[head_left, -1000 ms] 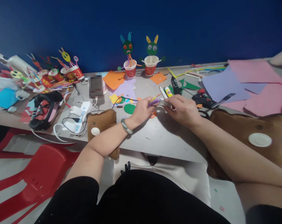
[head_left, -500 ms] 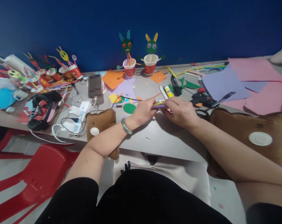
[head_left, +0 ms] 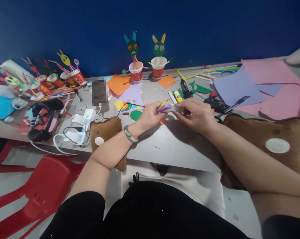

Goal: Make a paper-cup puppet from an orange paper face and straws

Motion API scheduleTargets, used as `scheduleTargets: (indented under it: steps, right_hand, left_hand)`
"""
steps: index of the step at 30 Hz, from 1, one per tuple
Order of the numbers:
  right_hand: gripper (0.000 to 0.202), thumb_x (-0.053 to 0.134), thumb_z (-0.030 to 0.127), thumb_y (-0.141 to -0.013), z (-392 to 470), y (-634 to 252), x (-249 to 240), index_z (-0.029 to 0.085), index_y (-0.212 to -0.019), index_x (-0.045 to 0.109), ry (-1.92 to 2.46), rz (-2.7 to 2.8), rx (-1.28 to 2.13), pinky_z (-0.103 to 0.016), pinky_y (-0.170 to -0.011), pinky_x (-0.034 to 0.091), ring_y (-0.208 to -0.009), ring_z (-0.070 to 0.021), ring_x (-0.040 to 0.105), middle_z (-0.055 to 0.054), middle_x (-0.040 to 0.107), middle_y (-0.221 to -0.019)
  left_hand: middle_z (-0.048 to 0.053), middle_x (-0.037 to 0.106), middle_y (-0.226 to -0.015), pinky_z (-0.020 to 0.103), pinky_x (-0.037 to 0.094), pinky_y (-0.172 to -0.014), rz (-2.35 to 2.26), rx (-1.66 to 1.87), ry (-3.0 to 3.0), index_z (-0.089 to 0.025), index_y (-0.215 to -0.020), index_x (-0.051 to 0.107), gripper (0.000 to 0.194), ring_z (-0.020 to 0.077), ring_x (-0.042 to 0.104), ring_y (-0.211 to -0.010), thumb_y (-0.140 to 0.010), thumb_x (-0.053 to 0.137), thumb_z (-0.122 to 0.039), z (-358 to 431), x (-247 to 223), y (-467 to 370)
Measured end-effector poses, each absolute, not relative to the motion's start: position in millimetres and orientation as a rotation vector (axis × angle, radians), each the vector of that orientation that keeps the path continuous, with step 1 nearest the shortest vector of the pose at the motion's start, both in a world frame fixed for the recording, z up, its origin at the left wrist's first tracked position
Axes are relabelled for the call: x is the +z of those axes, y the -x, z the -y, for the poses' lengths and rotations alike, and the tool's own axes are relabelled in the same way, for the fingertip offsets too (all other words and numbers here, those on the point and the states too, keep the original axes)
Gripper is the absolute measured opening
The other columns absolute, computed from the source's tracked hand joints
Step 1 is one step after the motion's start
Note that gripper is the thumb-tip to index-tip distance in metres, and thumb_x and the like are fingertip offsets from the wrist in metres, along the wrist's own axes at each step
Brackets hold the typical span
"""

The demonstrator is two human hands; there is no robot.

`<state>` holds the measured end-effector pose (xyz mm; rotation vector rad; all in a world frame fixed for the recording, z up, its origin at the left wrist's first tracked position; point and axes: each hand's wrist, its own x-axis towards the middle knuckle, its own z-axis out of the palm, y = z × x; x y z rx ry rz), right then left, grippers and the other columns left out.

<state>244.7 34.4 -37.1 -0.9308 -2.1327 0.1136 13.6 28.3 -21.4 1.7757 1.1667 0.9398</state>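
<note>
Far left of the bench (head_left: pixel 164 146): a row of finished paper-cup figures (head_left: pixel 65 74) lying tipped against one another, paper faces and strip limbs sticking out of the cups; what else the cups contain cannot be made out. Next to them a black headset (head_left: pixel 44 118), then a white power strip (head_left: pixel 84 124) with cables, and a brown pouch (head_left: pixel 107 132) hanging over the near edge. Centre back: two red-and-white paper cups standing upright, one carrying a dark green rabbit-eared head (head_left: pixel 132 48), the other a lighter green rabbit-eared head (head_left: pixel 159 48), each on a stem rising from its cup. In front of them lie orange paper (head_left: pixel 118 83), lilac paper and a green paper disc (head_left: pixel 136 115). Left hand (head_left: pixel 150 116) is closed in a pinch on a small bundle of purple and yellow strips (head_left: pixel 164 107), held just above the bench; right hand (head_left: pixel 198 116) is closed on the other end of the same bundle, fingers curled round something pale, unclear what. Judged progress: many figures done, this piece only at the strip-handling stage, no cup or head joined to it yet. Right of the hands: a glue stick (head_left: pixel 179 96), black hot glue gun (head_left: pixel 215 103), lilac and pink sheets (head_left: pixel 271 84), a second brown pouch (head_left: pixel 269 142).
</note>
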Motion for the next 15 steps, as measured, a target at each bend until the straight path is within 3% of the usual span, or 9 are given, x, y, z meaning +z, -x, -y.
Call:
scheduleTargets:
  steps: [7,11,13,15]
  right_hand:
    - [0.016,0.07,0.029,-0.102,-29.8,-240.4,-37.2,0.02,-0.109,0.081,0.877,2.159,0.087,-0.036,-0.071,0.058,-0.078,-0.0225,0.073,-0.012,0.081,-0.104]
    - [0.016,0.073,0.036,-0.103,-24.8,-237.0,-30.3,0.022,-0.109,0.079,0.87,2.099,0.292,-0.04,-0.067,0.059,-0.066,-0.0202,0.066,-0.011,0.08,-0.099]
    - [0.018,0.075,0.042,-0.103,-23.4,-236.3,-25.9,0.024,-0.108,0.078,0.88,2.044,0.418,-0.041,-0.064,0.059,-0.063,-0.0197,0.064,-0.009,0.079,-0.093]
    - [0.024,0.078,0.049,-0.101,-23.2,-236.4,-22.9,0.025,-0.105,0.077,0.878,1.99,0.523,-0.04,-0.061,0.058,-0.062,-0.0194,0.062,-0.007,0.077,-0.088]
  left_hand:
    - [-0.004,0.062,-0.072,0.027,0.047,-0.068,-1.194,0.988,-1.839,-0.022,-0.078,0.057,0.022,0.0125,0.057,-0.069,-0.089,0.067,-0.006,-25.4,-22.8,-13.1]
    - [-0.002,0.065,-0.08,0.028,0.052,-0.075,-1.179,1.047,-1.779,-0.021,-0.094,0.066,0.006,0.0139,0.062,-0.078,-0.098,0.07,-0.021,-26.7,-20.4,-10.8]
    - [-0.002,0.066,-0.082,0.028,0.052,-0.075,-1.072,0.997,-1.715,-0.019,-0.107,0.072,0.016,0.0134,0.062,-0.078,-0.097,0.076,-0.032,-27.4,-17.8,-9.2]
    - [-0.002,0.064,-0.078,0.027,0.049,-0.071,-0.983,0.921,-1.65,-0.018,-0.103,0.074,0.026,0.0125,0.059,-0.075,-0.092,0.082,-0.04,-28.0,-14.6,-7.4]
